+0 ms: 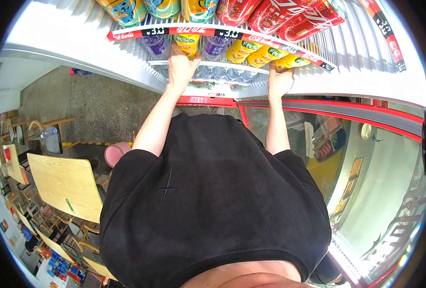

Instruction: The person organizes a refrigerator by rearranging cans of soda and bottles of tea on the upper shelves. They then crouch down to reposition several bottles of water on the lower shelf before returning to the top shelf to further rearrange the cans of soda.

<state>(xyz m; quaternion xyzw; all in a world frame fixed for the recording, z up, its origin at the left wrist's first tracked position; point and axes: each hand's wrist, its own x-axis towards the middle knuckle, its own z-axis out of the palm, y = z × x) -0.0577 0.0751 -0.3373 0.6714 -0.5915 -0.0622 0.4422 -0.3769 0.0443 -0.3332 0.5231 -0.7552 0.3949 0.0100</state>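
Head view: front edge of shelf (215,63), yellow bottle (187,44) between left hand (181,68) thumb and fingers, pinched; right hand (280,82) against second yellow bottle (291,61), pinch unreadable.

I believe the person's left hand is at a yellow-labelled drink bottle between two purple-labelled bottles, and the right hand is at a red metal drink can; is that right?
Not quite: the head view shows the right hand at a yellow-labelled drink bottle, not a can. The left hand is indeed at another yellow-labelled bottle between two purple-labelled bottles.
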